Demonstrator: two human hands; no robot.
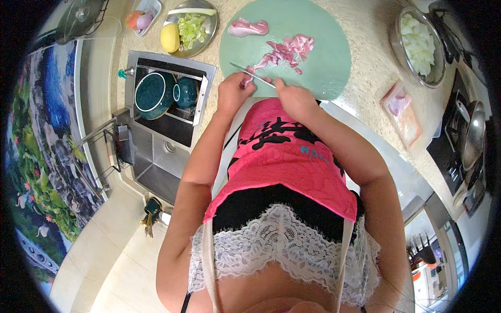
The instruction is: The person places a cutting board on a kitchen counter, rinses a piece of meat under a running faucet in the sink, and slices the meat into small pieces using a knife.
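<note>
My right hand (296, 98) grips a kitchen knife, whose blade (256, 75) slants up and left across the near edge of a round green cutting board (328, 66). Just left of the blade, the fingers of my left hand (235, 92) pinch a small piece of raw meat (248, 80). A heap of sliced raw meat (291, 49) lies mid-board, with a thin trail of pieces running down toward the blade. Farther back on the left of the board rests a larger uncut chunk of meat (247, 28). The knife's handle is hidden in my fist.
Left of the board are a metal plate (203, 47) with chopped greens and a yellow potato-like vegetable, and a sink (152, 168) holding dark green dishes (154, 96). To the right stand a steel bowl (397, 51) of white chopped vegetable, a meat package (403, 113) and a stove (442, 144).
</note>
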